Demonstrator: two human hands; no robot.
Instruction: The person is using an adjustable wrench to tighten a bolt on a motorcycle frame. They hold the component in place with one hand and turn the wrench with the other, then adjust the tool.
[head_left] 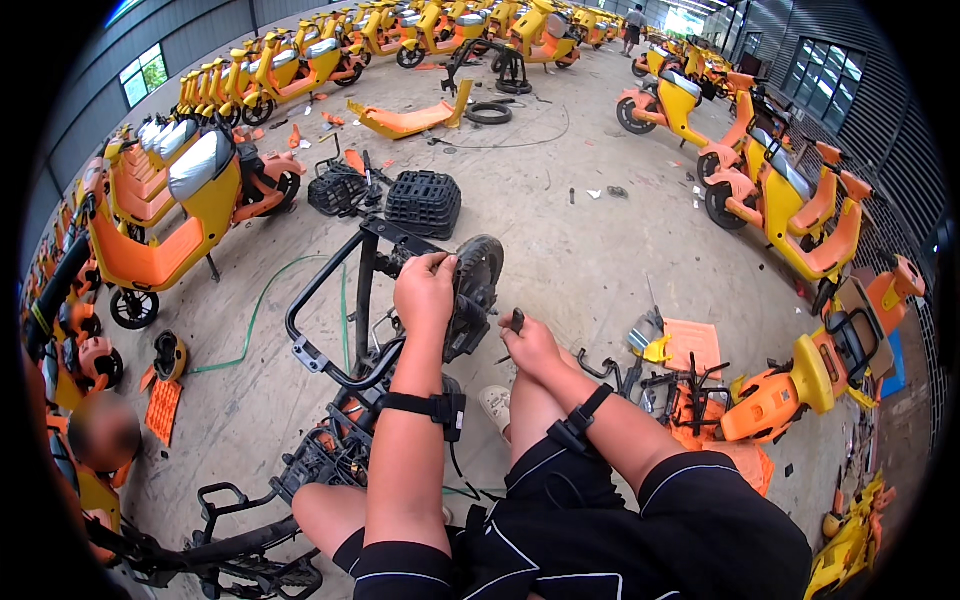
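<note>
left hand on wheel | right hand grips tool (dark handle)

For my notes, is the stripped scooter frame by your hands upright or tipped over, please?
Tipped over: the black frame lies sideways on the floor, its wheel raised.

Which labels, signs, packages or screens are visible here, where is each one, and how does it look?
Orange sheet: flat on the floor at the left, rectangular, with dark print too small to read.
Orange panel: on the floor to the right of the right hand, squarish and plain.
No packages or screens are visible.
</note>
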